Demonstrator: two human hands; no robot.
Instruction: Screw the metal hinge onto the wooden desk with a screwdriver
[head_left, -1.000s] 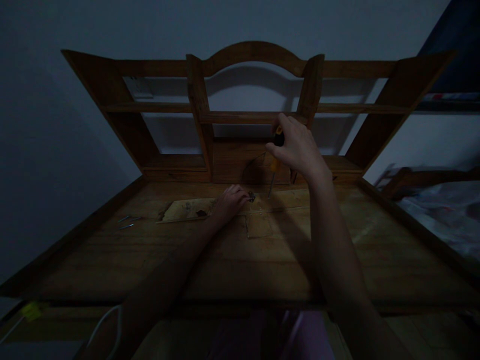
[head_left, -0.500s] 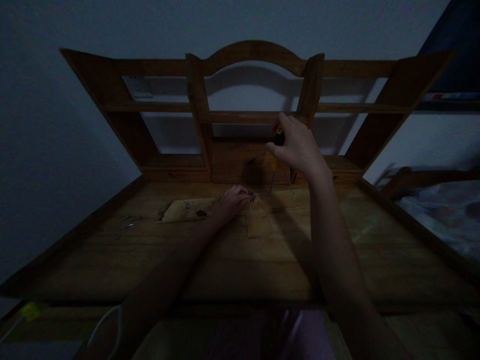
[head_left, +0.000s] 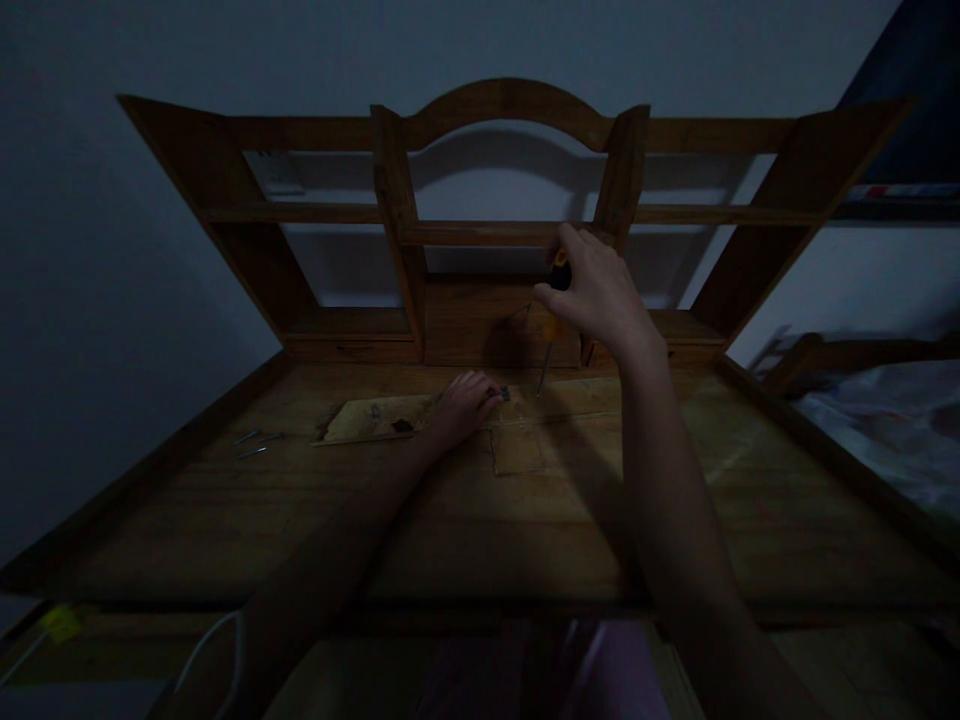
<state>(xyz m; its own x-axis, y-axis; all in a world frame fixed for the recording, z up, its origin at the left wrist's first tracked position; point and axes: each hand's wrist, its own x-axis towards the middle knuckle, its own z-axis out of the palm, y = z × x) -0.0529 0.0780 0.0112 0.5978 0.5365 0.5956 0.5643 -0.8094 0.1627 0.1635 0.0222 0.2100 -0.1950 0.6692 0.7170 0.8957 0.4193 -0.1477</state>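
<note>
My right hand (head_left: pixel 600 290) is wrapped round the black and yellow handle of a screwdriver (head_left: pixel 552 327). It points down, nearly upright, and its tip meets a wooden strip (head_left: pixel 581 398) on the desk. Just left of the tip, a small dark metal piece (head_left: pixel 505 394) lies at the fingertips of my left hand (head_left: pixel 465 405), which is closed in a pinch on it. The piece is too small and dim to name more exactly. That hand also rests on a torn, pale strip of wood (head_left: pixel 371 418).
Several screws or nails (head_left: pixel 253 452) lie at the left on the wooden desk (head_left: pixel 300 540). A thin square piece (head_left: pixel 517 450) lies in front of the strip. A wooden shelf unit (head_left: pixel 508 100) rises at the back. A white cable (head_left: pixel 240 650) hangs near my left forearm.
Almost nothing differs. The left fingertips have shifted very slightly at the small metal piece; the screwdriver stays in about the same place.
</note>
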